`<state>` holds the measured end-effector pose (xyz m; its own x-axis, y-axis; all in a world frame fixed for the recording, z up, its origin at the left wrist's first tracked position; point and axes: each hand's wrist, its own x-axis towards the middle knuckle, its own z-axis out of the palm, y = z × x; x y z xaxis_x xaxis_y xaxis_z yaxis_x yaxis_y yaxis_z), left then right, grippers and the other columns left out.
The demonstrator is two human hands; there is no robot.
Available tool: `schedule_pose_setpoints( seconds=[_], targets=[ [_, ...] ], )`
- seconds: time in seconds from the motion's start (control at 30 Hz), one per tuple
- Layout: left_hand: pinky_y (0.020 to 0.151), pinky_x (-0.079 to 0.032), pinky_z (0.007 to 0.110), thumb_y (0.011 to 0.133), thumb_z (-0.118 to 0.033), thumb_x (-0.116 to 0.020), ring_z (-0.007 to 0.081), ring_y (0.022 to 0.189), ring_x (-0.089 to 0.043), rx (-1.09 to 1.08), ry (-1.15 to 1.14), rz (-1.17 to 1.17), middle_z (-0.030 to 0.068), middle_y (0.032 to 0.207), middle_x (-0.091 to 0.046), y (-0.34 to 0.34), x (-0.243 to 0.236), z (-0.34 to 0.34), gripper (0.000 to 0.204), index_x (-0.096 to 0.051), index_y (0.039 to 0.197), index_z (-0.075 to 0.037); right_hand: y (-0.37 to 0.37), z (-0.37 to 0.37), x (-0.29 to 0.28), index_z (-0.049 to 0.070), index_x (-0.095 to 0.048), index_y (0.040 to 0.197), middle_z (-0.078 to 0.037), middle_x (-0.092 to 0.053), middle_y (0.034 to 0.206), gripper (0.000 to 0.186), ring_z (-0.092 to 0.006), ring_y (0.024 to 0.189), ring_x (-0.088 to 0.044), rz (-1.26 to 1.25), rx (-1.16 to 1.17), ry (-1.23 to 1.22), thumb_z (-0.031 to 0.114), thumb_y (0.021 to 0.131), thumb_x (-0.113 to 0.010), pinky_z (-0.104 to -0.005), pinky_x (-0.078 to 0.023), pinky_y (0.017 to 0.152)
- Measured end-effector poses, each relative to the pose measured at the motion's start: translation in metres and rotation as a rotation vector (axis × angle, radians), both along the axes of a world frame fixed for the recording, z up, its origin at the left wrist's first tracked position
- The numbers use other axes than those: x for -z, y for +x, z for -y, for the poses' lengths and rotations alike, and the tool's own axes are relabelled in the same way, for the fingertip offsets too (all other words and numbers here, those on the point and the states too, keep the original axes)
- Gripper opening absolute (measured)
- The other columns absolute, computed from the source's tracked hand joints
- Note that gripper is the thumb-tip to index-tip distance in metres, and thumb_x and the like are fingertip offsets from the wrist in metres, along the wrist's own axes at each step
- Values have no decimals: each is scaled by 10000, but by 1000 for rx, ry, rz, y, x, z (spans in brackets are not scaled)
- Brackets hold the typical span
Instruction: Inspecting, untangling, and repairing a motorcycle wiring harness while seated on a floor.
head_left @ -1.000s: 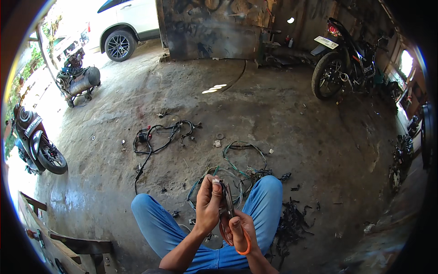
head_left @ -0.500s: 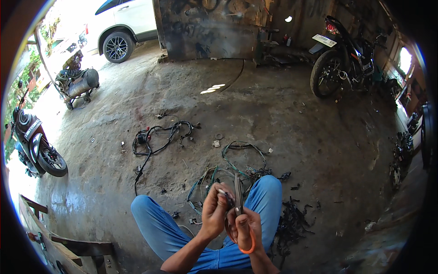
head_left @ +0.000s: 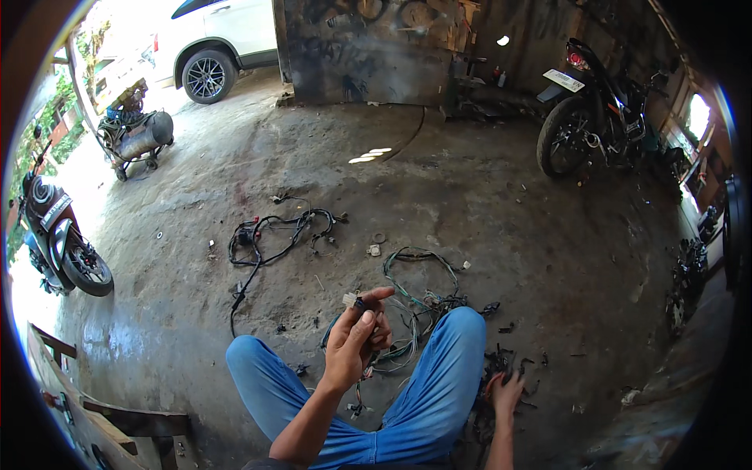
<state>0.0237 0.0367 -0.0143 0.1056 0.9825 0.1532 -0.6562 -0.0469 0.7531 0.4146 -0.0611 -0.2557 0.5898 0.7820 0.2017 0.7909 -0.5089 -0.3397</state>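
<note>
My left hand (head_left: 356,341) is raised between my knees, its thumb pressed against the fingers and the index finger stretched out. In it is a wire connector (head_left: 350,300), whitish at the end with a dark part beside my fingertips. Beyond my right knee, my right hand (head_left: 507,389) reaches down to the floor with the scissors (head_left: 493,384); their orange handles show at its fingers, and the blades are hard to make out. Black scraps (head_left: 484,423) lie beneath that hand. A tangle of green and grey wires (head_left: 407,345) spreads over the floor between and beyond my knees.
A black wiring harness (head_left: 266,254) lies farther left. Motorcycles stand at the left (head_left: 66,239) and far right (head_left: 580,125). An air compressor (head_left: 141,137) and a white car (head_left: 235,39) are at the back left. A wooden bench (head_left: 133,423) is at the near left.
My right hand has moved from between my knees out to the right and down with the scissors. The left hand has shifted slightly left, and the connector's whitish end now shows.
</note>
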Motion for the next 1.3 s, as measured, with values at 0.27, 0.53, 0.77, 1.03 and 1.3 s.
schedule_pose_setpoints(
  seconds=[0.27,0.53,0.77,1.03,1.3],
  targets=[
    [602,-348,250,1034,-193,-519,69,691,-389,72,-25,-251,-28,846,-386,6,-11,-3,440,-479,1408,36,20,70,77,37,-629,1249,-258,-638,1142,561,-445,1119,-605,-433,130,-437,331,780,-725,-485,-478,965],
    [707,-420,285,1013,-168,-465,140,783,-493,67,299,-792,48,945,-485,9,-20,-5,420,-523,1390,8,-164,-76,-260,14,-699,1144,-150,-646,1165,257,-294,1115,-624,-512,-681,597,128,914,-681,-406,-498,931],
    [911,-432,392,970,-117,-483,328,1054,-524,-38,310,-988,193,1128,-498,10,-26,14,281,-545,1178,61,-227,-96,-290,40,-746,1081,-108,-644,1091,251,-224,1081,-623,-796,-915,434,169,868,-777,-345,-503,904],
    [753,-462,309,1084,-277,-435,181,791,-535,46,208,-781,72,898,-533,9,6,11,333,-554,1062,33,-232,-100,-263,-38,-721,1026,-31,-575,1066,132,-125,1023,-610,-1659,-676,422,61,943,-695,-260,-496,908],
    [768,-539,370,1088,-317,-441,163,795,-585,-54,-306,-76,52,864,-570,12,19,5,339,-575,1076,-6,-231,-104,-253,-34,-712,1040,-48,-596,1060,134,-127,995,-629,-1659,-661,412,61,950,-684,-257,-505,911]
  ],
)
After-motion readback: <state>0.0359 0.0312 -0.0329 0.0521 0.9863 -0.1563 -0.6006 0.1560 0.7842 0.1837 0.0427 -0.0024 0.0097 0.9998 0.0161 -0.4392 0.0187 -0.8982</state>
